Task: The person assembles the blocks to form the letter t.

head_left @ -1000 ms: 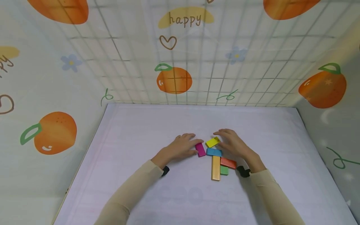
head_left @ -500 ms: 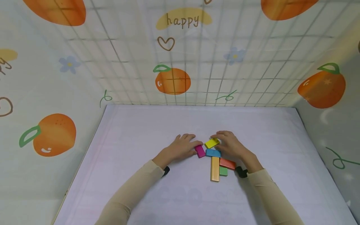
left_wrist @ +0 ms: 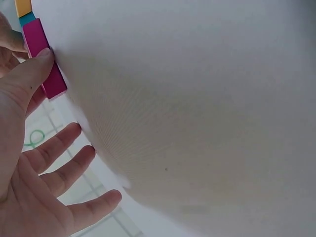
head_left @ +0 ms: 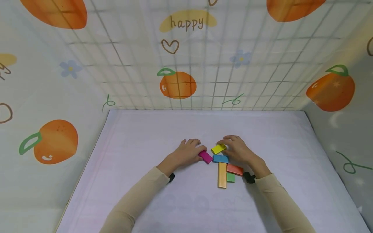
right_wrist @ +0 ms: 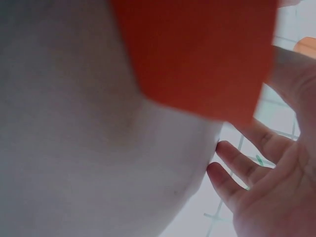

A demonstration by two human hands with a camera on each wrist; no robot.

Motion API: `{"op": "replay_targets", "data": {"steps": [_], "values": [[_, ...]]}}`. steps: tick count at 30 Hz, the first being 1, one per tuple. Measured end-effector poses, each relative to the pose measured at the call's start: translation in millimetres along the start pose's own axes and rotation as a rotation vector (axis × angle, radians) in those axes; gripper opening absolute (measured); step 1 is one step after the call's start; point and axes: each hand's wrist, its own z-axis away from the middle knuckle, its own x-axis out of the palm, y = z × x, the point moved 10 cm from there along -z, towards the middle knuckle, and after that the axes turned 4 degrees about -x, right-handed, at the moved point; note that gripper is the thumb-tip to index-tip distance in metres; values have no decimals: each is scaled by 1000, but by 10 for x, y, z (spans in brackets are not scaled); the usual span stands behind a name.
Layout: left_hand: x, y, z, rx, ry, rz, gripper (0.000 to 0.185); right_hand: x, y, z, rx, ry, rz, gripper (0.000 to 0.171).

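My left hand (head_left: 186, 153) pinches a magenta block (head_left: 206, 157) between thumb and index finger, its other fingers spread. In the left wrist view the thumb lies across the magenta block (left_wrist: 37, 37), whose far end meets the blue block. My right hand (head_left: 239, 150) holds a yellow block (head_left: 218, 149) at its right end, thumb and forefinger on either side. Just below the yellow block lies a blue block (head_left: 220, 159), crosswise at the top of a long light-orange block (head_left: 222, 176). The red block (right_wrist: 202, 54) hides the right fingertips in the right wrist view.
Beside the long block, on its right, lie a red block (head_left: 234, 170) and a small green block (head_left: 231, 178). All rest on a white tabletop (head_left: 163, 207). A patterned cloth wall (head_left: 131, 77) stands behind the table, with more at both sides.
The magenta block has turned to a stronger slant, its near end now at the blue block's left end. My right fingers have closed in on the yellow block, which has shifted slightly.
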Motion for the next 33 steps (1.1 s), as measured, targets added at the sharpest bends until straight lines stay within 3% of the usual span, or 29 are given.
{"op": "replay_targets", "data": {"steps": [19,28,33], "values": [[-23,-55,83,-12,49,0,40,-20,-5,12,-23,29,8,35],[-46,-230,158,-66,109,63,42,-104,-41,27,-24,84,-3,36],[-60,-353,220,-91,104,87,43,-132,-62,29,23,100,-21,36]]}}
